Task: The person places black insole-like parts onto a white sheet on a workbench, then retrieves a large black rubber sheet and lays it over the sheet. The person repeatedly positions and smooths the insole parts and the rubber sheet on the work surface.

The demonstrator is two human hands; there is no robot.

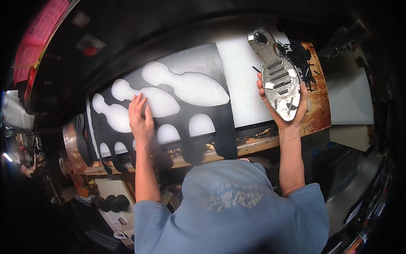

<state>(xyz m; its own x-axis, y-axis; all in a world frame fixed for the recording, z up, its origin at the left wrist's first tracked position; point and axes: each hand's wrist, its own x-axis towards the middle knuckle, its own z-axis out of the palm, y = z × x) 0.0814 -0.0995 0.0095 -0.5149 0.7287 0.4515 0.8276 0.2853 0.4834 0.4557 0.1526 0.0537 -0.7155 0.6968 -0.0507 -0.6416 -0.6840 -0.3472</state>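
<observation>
My right hand (289, 129) holds up a sole-shaped metal cutting die (279, 80), gripping it by its edges near the wider pointed end. Slots and a few small white blocks show on the die's face. On the left, my left hand (141, 120) lies with fingers stretched over a black sheet (198, 63). Several sole-shaped holes are cut through this sheet, and a white board (241, 76) shows through them. Half-shapes are also cut along the near edge. Whether my left fingertips press on the sheet or hover just above it, I cannot tell.
Black offcut strips (302, 63) are heaped at the right end of the rusty-edged worktable (319, 97). A dark machine part (169, 21) spans above the far side. Pink mesh (42, 38) hangs at the upper left. Black sole pieces (112, 203) lie below, at the lower left.
</observation>
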